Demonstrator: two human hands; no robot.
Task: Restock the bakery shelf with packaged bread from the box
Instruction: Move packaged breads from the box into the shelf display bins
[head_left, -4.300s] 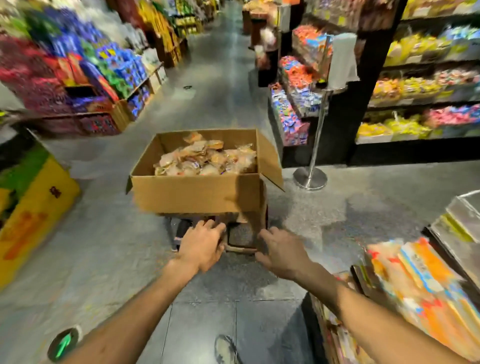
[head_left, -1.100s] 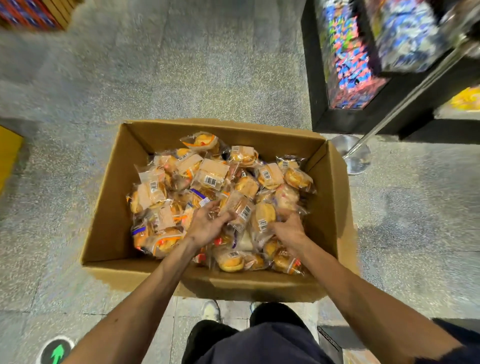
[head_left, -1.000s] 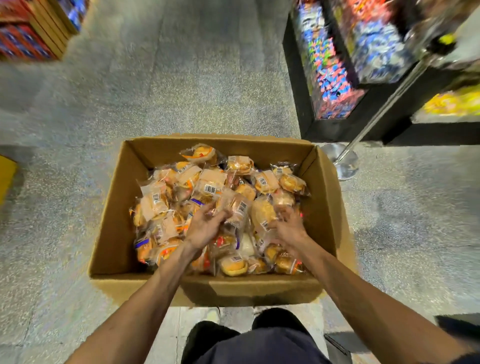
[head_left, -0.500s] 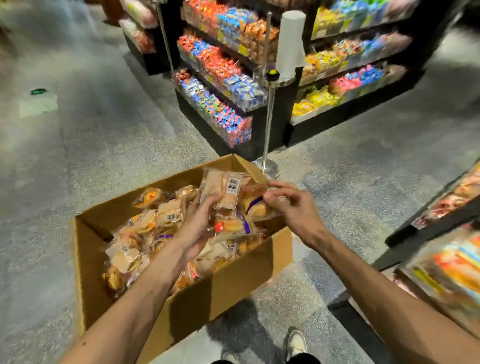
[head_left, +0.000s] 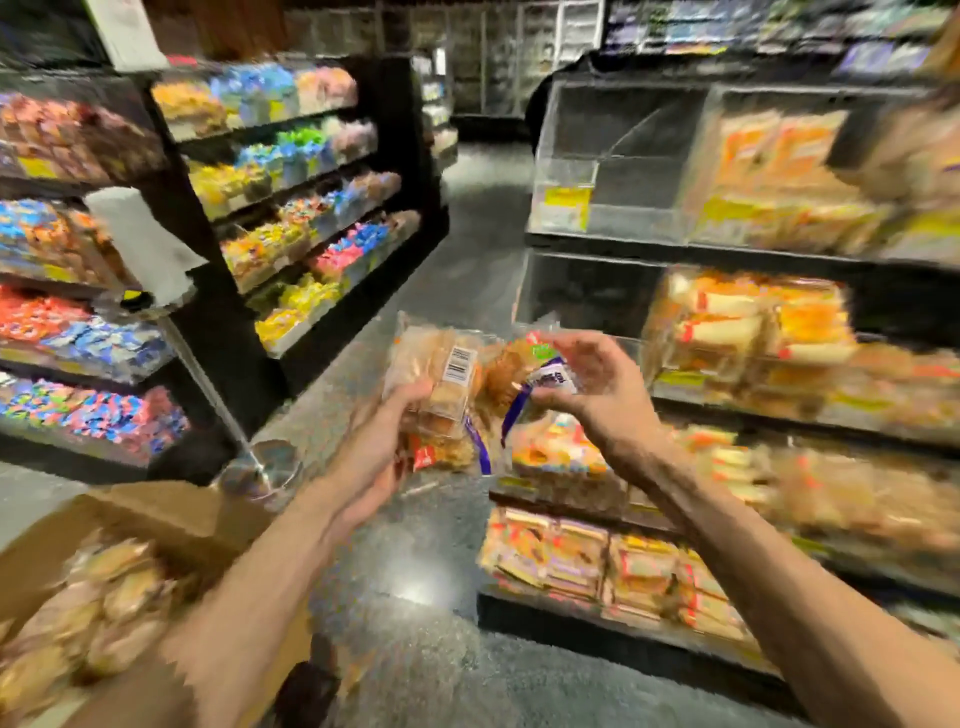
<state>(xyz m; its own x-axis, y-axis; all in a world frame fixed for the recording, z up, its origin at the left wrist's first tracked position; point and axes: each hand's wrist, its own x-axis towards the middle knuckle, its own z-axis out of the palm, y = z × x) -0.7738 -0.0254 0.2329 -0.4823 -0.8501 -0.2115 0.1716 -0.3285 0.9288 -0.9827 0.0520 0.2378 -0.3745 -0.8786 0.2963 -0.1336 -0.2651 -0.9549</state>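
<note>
Brown cardboard sat nearest me at the lower left: the box (head_left: 171, 512), open at the top, with a blurred heap of wrapped buns (head_left: 98, 603) inside it. My two bare forearms reached up and away from there. My left hand (head_left: 376, 447) was curled round a small stack of bread packs (head_left: 441, 384), fingers underneath and thumb against the near side, the top pack turned so its barcode label (head_left: 460, 364) faced me. Just to the right of that stack, my right hand (head_left: 597, 400) pinched another bread pack (head_left: 540, 371) between thumb and fingertips; its wrapper had a purple band. Both loads hung in the air above the dark speckled floor (head_left: 415, 582), in front of the left end of the bakery shelf (head_left: 597, 631) and not yet on it. That shelf stood to my right, its black tiers filled with orange and yellow wrapped loaves (head_left: 748, 332), too blurred to read. At the left of its top tier were clear plastic bins (head_left: 618, 171) with yellow tags. To my left a metal stand (head_left: 260, 470) rose from a round base on the floor, with a white roll (head_left: 140, 244) at its head. Behind it, black racks of bright sweets (head_left: 306, 208) ran along the aisle, and farther back were dim shelves I could not make out.
</note>
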